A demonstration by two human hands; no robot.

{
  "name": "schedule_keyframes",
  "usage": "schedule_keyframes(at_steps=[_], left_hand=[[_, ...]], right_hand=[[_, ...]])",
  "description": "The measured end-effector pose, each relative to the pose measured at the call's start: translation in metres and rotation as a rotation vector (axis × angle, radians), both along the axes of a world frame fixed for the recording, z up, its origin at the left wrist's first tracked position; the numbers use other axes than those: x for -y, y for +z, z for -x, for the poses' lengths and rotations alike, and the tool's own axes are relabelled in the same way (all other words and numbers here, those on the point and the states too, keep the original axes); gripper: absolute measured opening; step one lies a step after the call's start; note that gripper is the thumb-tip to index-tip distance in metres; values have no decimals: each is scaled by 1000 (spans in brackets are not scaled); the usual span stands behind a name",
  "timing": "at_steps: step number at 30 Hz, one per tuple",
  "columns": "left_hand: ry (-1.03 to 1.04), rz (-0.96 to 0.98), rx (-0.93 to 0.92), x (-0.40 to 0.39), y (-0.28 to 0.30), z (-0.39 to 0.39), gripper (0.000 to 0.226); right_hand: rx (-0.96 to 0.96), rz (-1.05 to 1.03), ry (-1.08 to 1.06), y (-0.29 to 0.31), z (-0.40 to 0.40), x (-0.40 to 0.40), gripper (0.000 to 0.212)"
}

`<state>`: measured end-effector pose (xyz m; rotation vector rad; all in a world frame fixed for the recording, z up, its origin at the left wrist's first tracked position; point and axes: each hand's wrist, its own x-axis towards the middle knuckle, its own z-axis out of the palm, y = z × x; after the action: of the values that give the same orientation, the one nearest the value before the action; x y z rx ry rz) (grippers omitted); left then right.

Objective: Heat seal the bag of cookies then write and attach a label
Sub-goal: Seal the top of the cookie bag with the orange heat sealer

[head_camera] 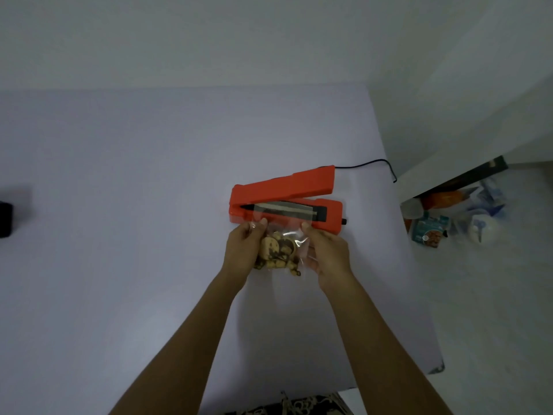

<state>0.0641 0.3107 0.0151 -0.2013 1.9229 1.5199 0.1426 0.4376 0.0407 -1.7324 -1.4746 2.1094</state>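
Your left hand [244, 250] and right hand [327, 253] both grip the clear bag of cookies [281, 250] at the centre of the frame, one hand on each side, thumbs pinching the plastic near its upper corners. The bag sits just below the orange heat sealer [287, 199], whose upper arm is raised, leaving the dark sealing strip [284, 209] exposed. The bag's open top edge lies over or right at the front of that strip; the clear film makes it hard to tell how far it reaches.

You appear to be in the first step: lining up the bag mouth for sealing. Next, pull the top edge flat and taut across the strip, keep the cookies back from it, then free one hand to press the arm down. Wrinkles in the film would likely spoil the seal.

The sealer's black cord [371, 164] runs off toward the right edge of the pale surface [119, 205]. No label or pen can be made out here.
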Motion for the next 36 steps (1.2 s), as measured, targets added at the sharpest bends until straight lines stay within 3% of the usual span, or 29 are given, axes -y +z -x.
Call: schedule_keyframes(at_steps=[12,22,32,36], left_hand=[[7,-40,12,-2,0,3,27],[69,-18,129,-8,-2,0,34],[8,83,-23,-10,-2,6,37],[28,88,-52,-10,-6,3,39]], right_hand=[[41,-40,-11,-6,7,1,10],[62,-80,-22,-10,11,-4,9],[65,-113,43,-14,8,-7,20],[82,-129,42,-14,8,-7,14]])
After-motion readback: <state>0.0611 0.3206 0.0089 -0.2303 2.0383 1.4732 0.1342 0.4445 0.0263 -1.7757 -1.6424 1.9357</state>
